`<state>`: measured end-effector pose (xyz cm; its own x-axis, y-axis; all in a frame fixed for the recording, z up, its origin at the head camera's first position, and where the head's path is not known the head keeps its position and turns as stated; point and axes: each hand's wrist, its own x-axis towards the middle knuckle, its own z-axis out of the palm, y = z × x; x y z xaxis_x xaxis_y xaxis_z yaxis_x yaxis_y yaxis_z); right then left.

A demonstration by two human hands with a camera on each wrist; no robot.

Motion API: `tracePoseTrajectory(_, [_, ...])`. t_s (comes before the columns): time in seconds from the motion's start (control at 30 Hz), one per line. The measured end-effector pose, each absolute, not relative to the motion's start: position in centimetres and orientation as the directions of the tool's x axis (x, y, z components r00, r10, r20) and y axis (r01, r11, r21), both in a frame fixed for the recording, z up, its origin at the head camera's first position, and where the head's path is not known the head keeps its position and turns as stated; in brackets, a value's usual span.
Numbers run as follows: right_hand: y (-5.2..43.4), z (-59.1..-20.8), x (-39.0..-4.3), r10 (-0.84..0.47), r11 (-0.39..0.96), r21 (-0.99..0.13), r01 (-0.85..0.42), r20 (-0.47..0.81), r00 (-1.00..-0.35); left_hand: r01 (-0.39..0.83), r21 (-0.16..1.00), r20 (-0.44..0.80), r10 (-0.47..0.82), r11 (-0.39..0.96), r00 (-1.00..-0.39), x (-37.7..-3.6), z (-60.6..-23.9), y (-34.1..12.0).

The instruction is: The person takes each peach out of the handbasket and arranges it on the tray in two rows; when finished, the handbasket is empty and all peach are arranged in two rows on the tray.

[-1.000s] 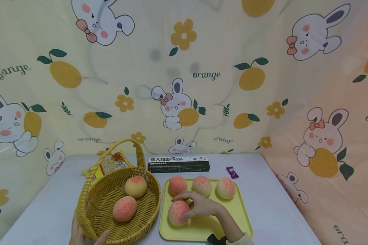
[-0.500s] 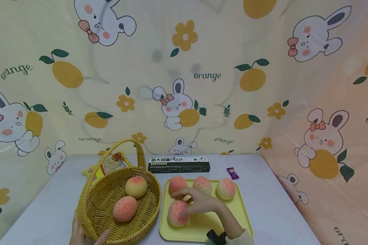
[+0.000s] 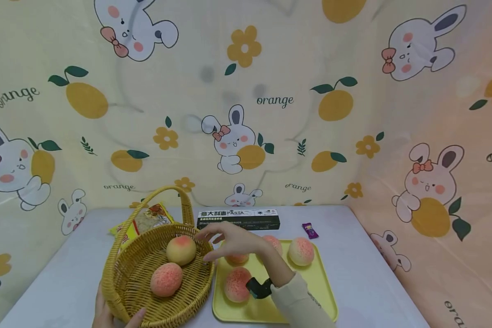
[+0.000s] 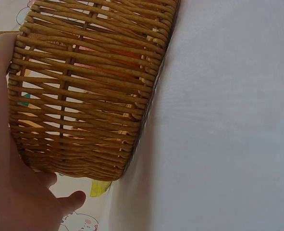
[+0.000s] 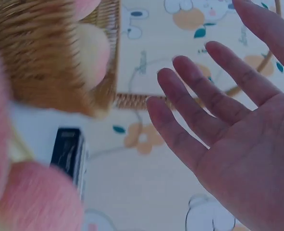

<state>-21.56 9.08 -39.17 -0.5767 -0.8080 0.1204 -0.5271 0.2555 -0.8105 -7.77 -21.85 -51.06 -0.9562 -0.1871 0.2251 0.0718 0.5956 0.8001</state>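
Observation:
My right hand (image 3: 223, 241) hovers open with spread fingers and holds nothing, above the gap between the wicker basket (image 3: 119, 255) and the yellow tray (image 3: 311, 291). The right wrist view shows the bare palm (image 5: 228, 120) beside the blurred basket (image 5: 36, 62). Two peaches (image 3: 181, 250) (image 3: 166, 279) lie in the basket. On the tray, one peach (image 3: 237, 284) lies near me and another (image 3: 300, 251) at the far right; two more are partly hidden behind my hand. My left hand (image 3: 106, 314) grips the basket's near rim, thumb on the weave (image 4: 89, 91).
A black pasta box (image 3: 238, 219) lies behind the tray. A yellow snack bag (image 3: 147, 218) sits behind the basket and a small purple candy (image 3: 310, 230) lies at the tray's far right. Printed cloth walls close in the grey table on three sides.
My right hand has let go of the near peach on the tray, risen and moved left toward the basket with its fingers spread. The left hand and basket have stayed put.

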Motion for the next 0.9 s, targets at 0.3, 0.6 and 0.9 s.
tracePoseTrajectory(0.3, [3.5,-37.8,-23.3,-0.882,0.284,-0.735,-0.616,0.051,-0.468,0.134,0.820,0.292,-0.204,0.557,-0.935,-7.1,-51.4,-22.0])
tracePoseTrajectory(0.6, [-0.4,-38.0,-24.1,-0.926,0.268,-0.787,-0.556,-0.051,-0.374,0.129,0.837,0.251,-0.165,0.532,-0.954,-7.5,-51.0,-22.5])
tracePoseTrajectory(0.9, [-2.2,-39.7,-23.7,-0.902,0.377,-0.786,-0.489,-0.192,-0.387,0.116,0.826,0.230,-0.141,0.551,-0.963,-7.8,-51.2,-22.4])
